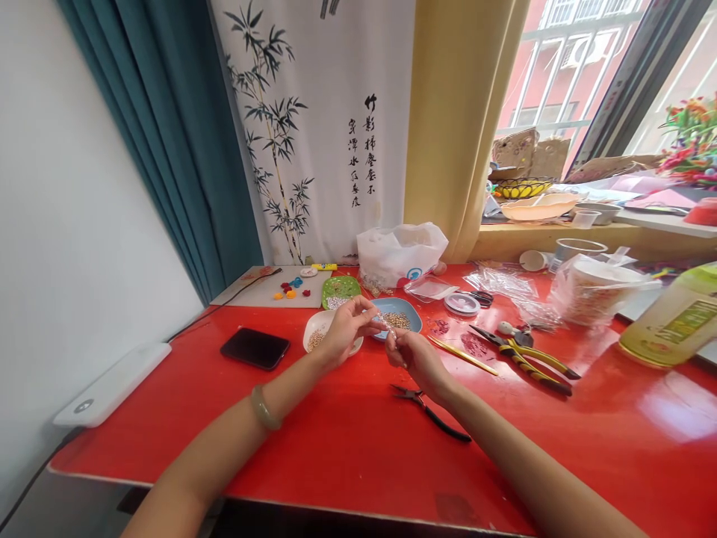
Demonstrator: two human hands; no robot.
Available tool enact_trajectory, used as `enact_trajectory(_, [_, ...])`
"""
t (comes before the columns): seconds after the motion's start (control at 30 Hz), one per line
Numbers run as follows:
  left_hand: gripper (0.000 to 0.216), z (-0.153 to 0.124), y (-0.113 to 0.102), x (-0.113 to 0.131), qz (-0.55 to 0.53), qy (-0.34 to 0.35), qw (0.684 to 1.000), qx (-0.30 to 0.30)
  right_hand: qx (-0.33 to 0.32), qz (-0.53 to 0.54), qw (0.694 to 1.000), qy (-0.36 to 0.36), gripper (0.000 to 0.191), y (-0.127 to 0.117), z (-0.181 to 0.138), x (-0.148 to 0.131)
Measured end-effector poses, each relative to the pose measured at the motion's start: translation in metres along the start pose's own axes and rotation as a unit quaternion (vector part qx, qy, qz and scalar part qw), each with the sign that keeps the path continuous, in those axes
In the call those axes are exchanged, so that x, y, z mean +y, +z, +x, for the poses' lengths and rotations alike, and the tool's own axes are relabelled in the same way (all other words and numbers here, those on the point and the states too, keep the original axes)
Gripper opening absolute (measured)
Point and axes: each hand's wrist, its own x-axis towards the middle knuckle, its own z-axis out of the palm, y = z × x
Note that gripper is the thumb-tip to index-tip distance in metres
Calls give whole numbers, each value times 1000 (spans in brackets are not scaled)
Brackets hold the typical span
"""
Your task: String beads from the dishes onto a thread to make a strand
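Nearest the cam: two bare forearms (520, 463) over the red desk (336, 441), the left one w/ a pale green bangle (264, 409). L hand (350, 329) & R hand (417, 359) are close together, each pinching a small, shiny beaded piece (386, 323) in the fingertips, so both are grasping, neither free. That piece sits btwn them, up off the desk, seen against the blue dish (415, 317); too small to tell if it's on wire or thread. To do this bit well, IMO: let one pinch be the anchor, work w/ the other, keep tension light so nothing kinks or slips. Best stay low near the dish, so a dropped bead doesn't roll far, though a stray could mix w/ the gold beads (396, 320) in there. Wrists resting on the desk would steady things. White bowl (309, 329) w/ more gold beads is by the L hand, green dish (350, 286) w/ pale ones behind; prob. handy as is. If fingers can't get enough grip, the small pliers (434, 420) lie just beside the R wrist, & the yellow-black pliers (529, 364) farther right. Slim yellow tool (464, 356) lies btwn R hand & those, maybe tweezers; good for tiny pcs.
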Motion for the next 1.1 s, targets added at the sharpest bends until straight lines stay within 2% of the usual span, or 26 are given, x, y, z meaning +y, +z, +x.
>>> enact_trajectory(0.27, [22, 3, -4, -3, -35, -24, 999, -13, -8, 27, 1000, 1, 19, 1, 0, -1])
enact_trajectory(0.43, [22, 3, -6, -4, -42, -37, 998, -14, 10, -4, 1000, -15, 18, 2, -1, -2])
enact_trajectory(0.73, [24, 1, -1, -2, -30, -30, 999, -18, -8, 2, 1000, -27, 14, 1, -2, -1])
enact_trajectory(1.1, [22, -1, 0, 2, -7, -22, 999, -25, 20, 11, 1000, 7, 22, 1, 0, -2])
